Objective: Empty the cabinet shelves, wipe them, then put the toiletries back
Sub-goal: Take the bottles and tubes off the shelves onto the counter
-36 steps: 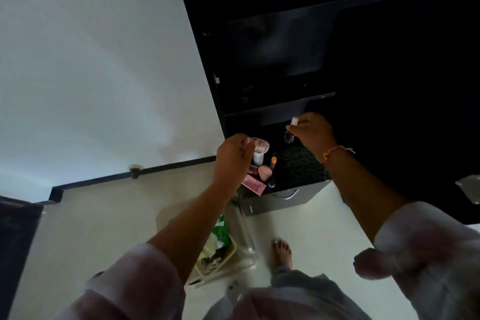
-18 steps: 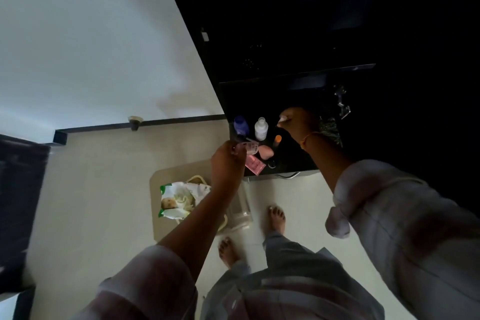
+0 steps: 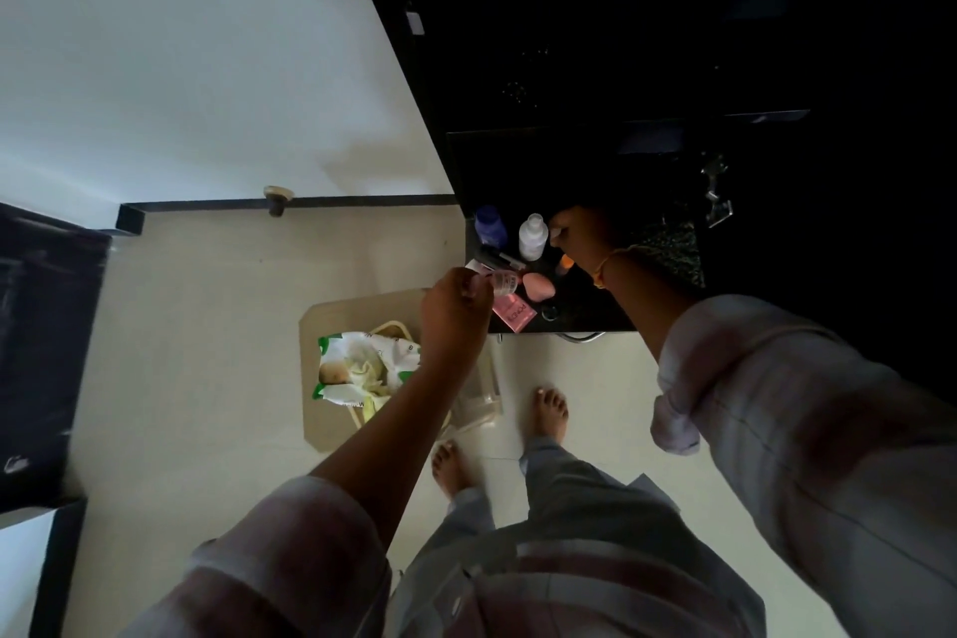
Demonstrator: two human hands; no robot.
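Head view: left hand point(image 3: 455, 313) pinches clear jar point(image 3: 505, 283) over pink POND'S packet point(image 3: 513, 312); right hand point(image 3: 582, 236) curled, contents unclear.

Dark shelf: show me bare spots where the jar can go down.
Bare: the speckled stretch right of the right hand, and the front corner by that forearm. Crowded: the left end, around blue bottle, white bottle, pink sponge and pink packet.

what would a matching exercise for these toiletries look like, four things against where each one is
Things: 1 clear jar; 2 white bottle; 3 pink box; 4 wipes pack.
Places: A down at floor level; B lying flat at the front edge of the shelf; C held in the left hand; D standing beside the blue bottle.
Pairs: 1-C, 2-D, 3-B, 4-A.
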